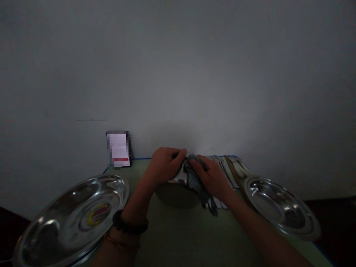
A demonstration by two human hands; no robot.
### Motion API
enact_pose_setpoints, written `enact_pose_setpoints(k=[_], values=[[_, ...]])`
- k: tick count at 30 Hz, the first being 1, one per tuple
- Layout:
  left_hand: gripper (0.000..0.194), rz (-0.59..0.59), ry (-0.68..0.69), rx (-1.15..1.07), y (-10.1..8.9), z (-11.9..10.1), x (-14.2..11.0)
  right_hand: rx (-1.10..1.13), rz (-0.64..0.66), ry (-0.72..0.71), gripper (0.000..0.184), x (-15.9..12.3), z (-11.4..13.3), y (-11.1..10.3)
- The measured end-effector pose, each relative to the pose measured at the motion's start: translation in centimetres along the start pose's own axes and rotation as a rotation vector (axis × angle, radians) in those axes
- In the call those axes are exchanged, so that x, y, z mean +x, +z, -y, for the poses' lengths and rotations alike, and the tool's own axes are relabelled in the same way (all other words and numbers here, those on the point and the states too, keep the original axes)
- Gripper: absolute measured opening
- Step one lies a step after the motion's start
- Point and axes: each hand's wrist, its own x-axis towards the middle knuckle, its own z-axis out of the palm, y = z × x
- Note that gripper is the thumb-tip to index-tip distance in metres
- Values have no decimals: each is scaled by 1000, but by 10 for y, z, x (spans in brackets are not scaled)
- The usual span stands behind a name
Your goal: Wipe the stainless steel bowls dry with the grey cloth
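Between my hands, above the middle of the table, is a shiny metal piece [181, 177]. My fingers and the cloth cover most of it, so its exact kind is hidden. My left hand [167, 165] is closed on its left side, thumb along the top. A crumpled grey cloth [194, 178] with loose ends hanging down is gripped in my right hand [210, 175], which presses it against the metal's right side. Just behind and below my right hand lie several pieces of cutlery [230, 172], partly covered by it.
A large round metal tray [66, 196] with a yellow and pink label sits at the left. An oval metal dish [280, 207] is at the right. A phone [119, 148] leans on the wall behind the green, blue-edged table [178, 237].
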Motion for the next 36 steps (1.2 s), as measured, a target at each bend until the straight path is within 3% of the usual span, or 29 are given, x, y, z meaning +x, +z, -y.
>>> enact_pose_setpoints(k=[10,17,21,27,36], values=[[44,-79,-136,-190,-7,22,-1,158,-94,33,35,-4,-17,17],[42,-113,-148,-157,-6,23,1,189,-169,67,40,-6,-30,24],[42,-103,-52,-10,-8,14,1,141,-159,83,40,-2,-23,12],[41,22,115,82,-7,-3,-2,28,-2,5,38,2,0,-2],[44,20,-13,-158,-6,12,-2,39,-29,28,35,-2,2,5]])
